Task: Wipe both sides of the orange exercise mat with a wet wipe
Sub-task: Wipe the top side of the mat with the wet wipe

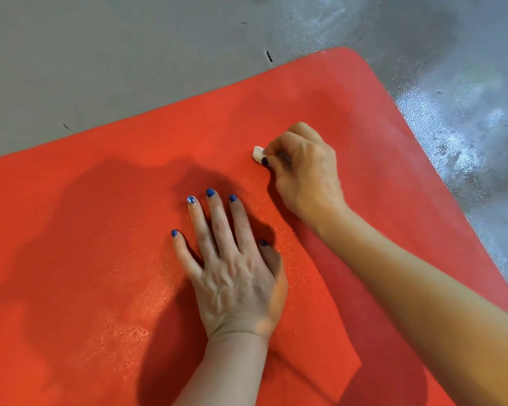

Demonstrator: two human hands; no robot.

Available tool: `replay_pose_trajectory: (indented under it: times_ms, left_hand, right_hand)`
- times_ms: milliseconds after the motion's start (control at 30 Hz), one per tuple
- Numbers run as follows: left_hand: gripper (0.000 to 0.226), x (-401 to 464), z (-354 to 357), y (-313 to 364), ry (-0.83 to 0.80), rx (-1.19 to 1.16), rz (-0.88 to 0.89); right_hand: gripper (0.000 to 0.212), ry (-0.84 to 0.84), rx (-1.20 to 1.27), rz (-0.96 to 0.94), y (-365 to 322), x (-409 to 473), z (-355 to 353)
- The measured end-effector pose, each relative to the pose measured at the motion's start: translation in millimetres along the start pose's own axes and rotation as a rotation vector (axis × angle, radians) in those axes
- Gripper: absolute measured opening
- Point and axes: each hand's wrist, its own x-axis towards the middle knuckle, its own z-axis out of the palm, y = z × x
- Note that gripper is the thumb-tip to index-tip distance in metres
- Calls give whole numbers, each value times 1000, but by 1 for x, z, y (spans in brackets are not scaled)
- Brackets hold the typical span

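Observation:
The orange exercise mat (100,218) lies flat on the floor and fills most of the view, its rounded far corner at the upper right. My left hand (232,265) rests palm down on the mat near the middle, fingers spread, holding nothing. My right hand (302,171) is closed around a small bunched white wet wipe (257,154), pressed onto the mat just beyond and to the right of the left hand. Only a corner of the wipe shows past my fingers. A damp sheen marks the mat around my left hand.
Grey floor (115,60) lies beyond the mat's far edge, with a few dark scuff marks. To the right of the mat the floor (467,127) is glossy and reflects light. My shadow falls across the mat's left half.

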Motion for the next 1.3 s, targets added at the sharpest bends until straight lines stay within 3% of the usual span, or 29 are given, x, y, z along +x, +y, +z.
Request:
replay_pose_trajectory:
  times_ms: [67, 167, 233, 333, 433, 600, 1000, 1167, 1300]
  left_hand:
    - [71, 1, 0, 1, 4, -4, -3]
    - [71, 2, 1, 2, 2, 2, -11]
    - [72, 1, 1, 1, -2, 5, -4]
    - [73, 1, 0, 1, -8, 20, 3]
    - [72, 2, 0, 1, -3, 20, 2]
    - [70, 1, 1, 2, 0, -3, -10]
    - [68, -1, 3, -1, 25, 25, 11]
    - [67, 0, 2, 0, 29, 5, 15]
    - [68, 0, 2, -1, 25, 25, 12]
  right_hand:
    - [10, 56, -91, -7, 26, 11, -12]
    - [12, 248, -100, 272, 53, 28, -20]
    - [11, 324, -72, 349, 42, 29, -6]
    - [17, 181, -13, 109, 11, 17, 8]
    - [16, -22, -41, -89, 28, 21, -7]
    - [18, 272, -154, 336, 84, 54, -26]
    - [14, 1, -103, -43, 86, 129, -14]
    - [15, 178, -224, 293, 126, 154, -38]
    - [12, 137, -138, 243, 127, 156, -34]
